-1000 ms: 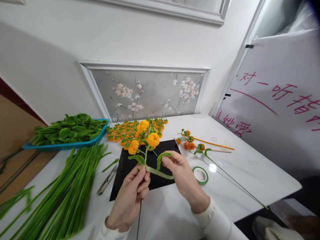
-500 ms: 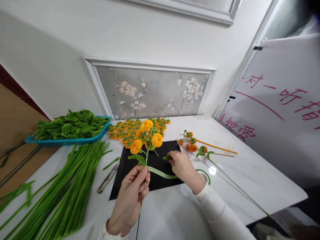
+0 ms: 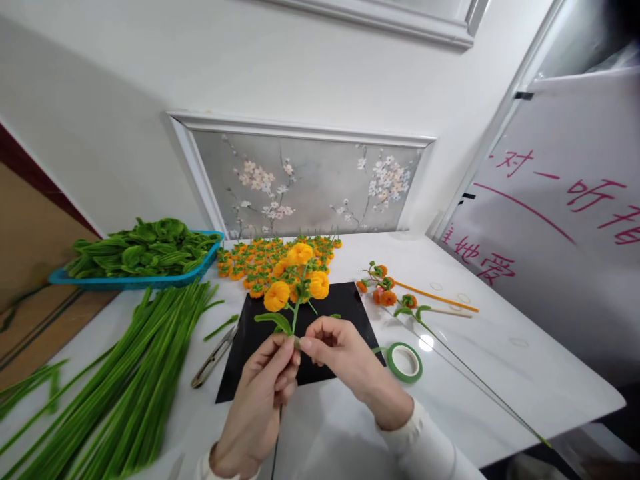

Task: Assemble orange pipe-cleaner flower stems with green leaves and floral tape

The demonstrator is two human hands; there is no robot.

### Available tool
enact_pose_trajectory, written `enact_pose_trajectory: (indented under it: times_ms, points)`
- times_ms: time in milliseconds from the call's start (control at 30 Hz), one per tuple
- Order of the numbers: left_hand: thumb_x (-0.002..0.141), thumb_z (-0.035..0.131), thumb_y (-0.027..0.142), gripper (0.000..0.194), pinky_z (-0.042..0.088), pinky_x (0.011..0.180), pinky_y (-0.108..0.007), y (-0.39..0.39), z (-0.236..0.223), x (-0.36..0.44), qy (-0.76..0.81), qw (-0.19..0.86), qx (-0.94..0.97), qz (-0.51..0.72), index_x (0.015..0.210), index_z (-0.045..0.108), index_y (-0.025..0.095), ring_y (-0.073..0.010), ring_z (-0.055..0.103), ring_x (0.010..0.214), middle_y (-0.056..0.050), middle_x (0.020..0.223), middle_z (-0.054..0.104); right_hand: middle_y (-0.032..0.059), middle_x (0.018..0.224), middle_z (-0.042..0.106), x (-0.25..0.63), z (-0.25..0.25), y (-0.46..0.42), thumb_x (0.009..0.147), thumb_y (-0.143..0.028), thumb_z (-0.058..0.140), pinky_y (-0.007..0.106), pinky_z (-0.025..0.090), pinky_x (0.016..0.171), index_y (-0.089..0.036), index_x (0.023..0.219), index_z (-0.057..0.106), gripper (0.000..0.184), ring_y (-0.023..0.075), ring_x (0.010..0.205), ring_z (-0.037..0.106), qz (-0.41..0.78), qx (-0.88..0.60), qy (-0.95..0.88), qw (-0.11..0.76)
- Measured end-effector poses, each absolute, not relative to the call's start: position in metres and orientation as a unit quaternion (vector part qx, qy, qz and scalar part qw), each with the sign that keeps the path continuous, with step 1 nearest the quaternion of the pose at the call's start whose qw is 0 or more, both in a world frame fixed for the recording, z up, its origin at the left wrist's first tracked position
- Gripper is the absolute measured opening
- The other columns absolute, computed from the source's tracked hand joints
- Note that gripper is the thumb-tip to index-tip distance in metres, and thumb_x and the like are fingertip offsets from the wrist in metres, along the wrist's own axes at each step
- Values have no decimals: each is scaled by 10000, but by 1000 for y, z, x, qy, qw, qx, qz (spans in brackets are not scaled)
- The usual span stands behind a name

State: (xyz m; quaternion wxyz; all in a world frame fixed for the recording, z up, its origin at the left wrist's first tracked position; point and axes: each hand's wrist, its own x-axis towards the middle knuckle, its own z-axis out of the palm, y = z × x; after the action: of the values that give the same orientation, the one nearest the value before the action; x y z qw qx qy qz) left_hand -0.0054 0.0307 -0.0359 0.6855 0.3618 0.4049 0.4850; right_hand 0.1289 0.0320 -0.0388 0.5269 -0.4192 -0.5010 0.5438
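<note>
Over black mat (image 3: 353, 303): left hand (image 3: 265, 383) grips stem (image 3: 296, 316), one leaf (image 3: 275, 321) attached; right hand (image 3: 347, 353) pinches tape (image 3: 379, 349); second leaf (image 3: 336, 316) lies loose.

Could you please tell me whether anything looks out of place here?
Only slightly: at right, the long flower stem lies with its tip past the table's front edge, where it might get knocked. Nothing looks spilled.

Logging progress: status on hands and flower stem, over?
Left hand pinching flower stem, orange blooms up; right hand alongside, hold unclear. Nothing visibly blocking; green tape roll off right.
</note>
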Motion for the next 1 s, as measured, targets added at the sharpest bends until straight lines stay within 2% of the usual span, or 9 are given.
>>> enact_pose_trajectory:
  times_ms: [133, 300, 467, 633, 800, 1000]
  points:
    - [674, 756, 358, 274, 173, 341, -107, 30, -36, -4, 419, 684, 340, 492, 671, 565, 162, -4, 208, 408, 64, 574, 458, -55, 538, 476, 128, -40, 29, 708, -387, 683, 211, 302, 453, -176, 672, 562, 246, 78, 482, 396, 532, -443, -494, 526]
    - [662, 766, 363, 275, 176, 331, -101, 30, -37, -2, 428, 673, 341, 497, 669, 585, 156, 1, 208, 401, 65, 564, 453, -63, 557, 469, 129, -43, 30, 727, -319, 664, 201, 303, 448, -183, 770, 591, 160, 77, 496, 393, 491, -466, -509, 532]
    - [665, 763, 378, 281, 204, 334, -93, 29, -38, -2, 426, 666, 343, 507, 671, 609, 143, 3, 239, 408, 50, 576, 480, -76, 554, 443, 128, -41, 30, 715, -342, 672, 193, 290, 426, -189, 823, 582, 208, 74, 482, 360, 519, -459, -491, 528]
    - [603, 809, 368, 322, 185, 316, -91, 31, -38, -1, 426, 678, 320, 507, 657, 577, 151, 7, 191, 384, 87, 513, 395, -83, 549, 442, 125, -40, 29, 717, -322, 669, 182, 284, 413, -191, 847, 566, 212, 63, 458, 358, 534, -444, -483, 533]
    - [540, 847, 324, 361, 195, 304, -91, 37, -39, -2, 432, 692, 292, 500, 636, 539, 161, 6, 202, 374, 87, 516, 415, -82, 561, 458, 126, -43, 33, 718, -283, 672, 177, 298, 427, -182, 885, 578, 217, 56, 460, 384, 516, -449, -497, 535]
    - [625, 793, 350, 351, 218, 310, -87, 40, -39, -3, 430, 671, 350, 492, 575, 520, 135, 9, 253, 364, 69, 509, 447, -80, 575, 465, 127, -43, 33, 714, -278, 680, 173, 299, 450, -169, 895, 599, 226, 50, 485, 382, 491, -459, -511, 535]
